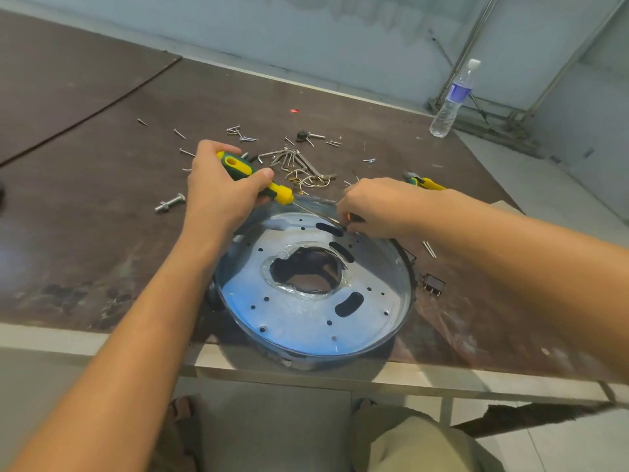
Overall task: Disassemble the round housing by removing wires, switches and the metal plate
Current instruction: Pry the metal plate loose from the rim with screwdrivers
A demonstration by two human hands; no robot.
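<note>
Head view.

- Surface: a dark brown, scuffed tabletop (102,199) with a pale front edge. A seam is seen running across its far left part.
- The round housing (406,267) is set at the near edge of the tabletop, open side up. The metal plate (299,321) is seated inside it, pierced with small holes, oblong slots and a ragged central opening.
- The left grip (218,189) is clenched round the yellow-and-green handle of a screwdriver (245,170). The shaft is angled down to the far side of the plate.
- The right grip (371,206) is curled at the shaft's tip, beside a slot. Whether anything is pinched cannot be told.
- Loose screws (238,132), a bunch of hex keys (292,158) and a bolt (170,202) are scattered beyond the housing.
- Yellow-handled pliers (425,182) are partly hidden behind the right wrist.
- A small black switch (433,284) is lying just right of the housing.
- A water bottle (451,100) is stood upright at the far right corner.
- Room: a pale blue-grey wall (306,28) behind, and a light tiled floor (544,185) to the right.
</note>
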